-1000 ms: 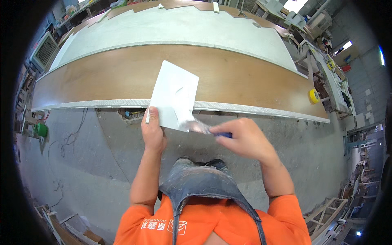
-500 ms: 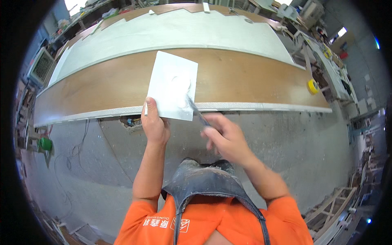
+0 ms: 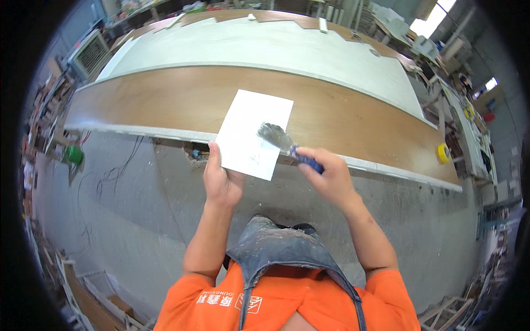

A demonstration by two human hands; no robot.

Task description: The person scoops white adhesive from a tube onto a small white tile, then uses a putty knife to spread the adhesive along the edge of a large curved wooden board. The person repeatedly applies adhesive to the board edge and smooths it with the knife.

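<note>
My left hand (image 3: 222, 179) grips a white board (image 3: 248, 118) by its lower left edge, thumb on top and fingers hidden beneath. The board is held tilted near the front edge of the long table. In my right hand (image 3: 331, 175) is a putty knife (image 3: 276, 137) with a blue handle and a smeared, greyish blade. Its blade lies over the right part of the board; whether it touches the surface I cannot tell. Faint white marks show on the board below the blade.
A long brown table (image 3: 165, 91) spans the view, with a large white sheet (image 3: 265, 47) on its far part. A yellow tape roll (image 3: 443, 154) sits at its right end. On the floor at left are a green round object (image 3: 73, 154) and loose cables (image 3: 118, 168).
The putty knife's blade has turned from edge-on to flat over the board, and its blue handle now shows. In the picture, board and both hands sit farther right; the whole view has shifted too.
</note>
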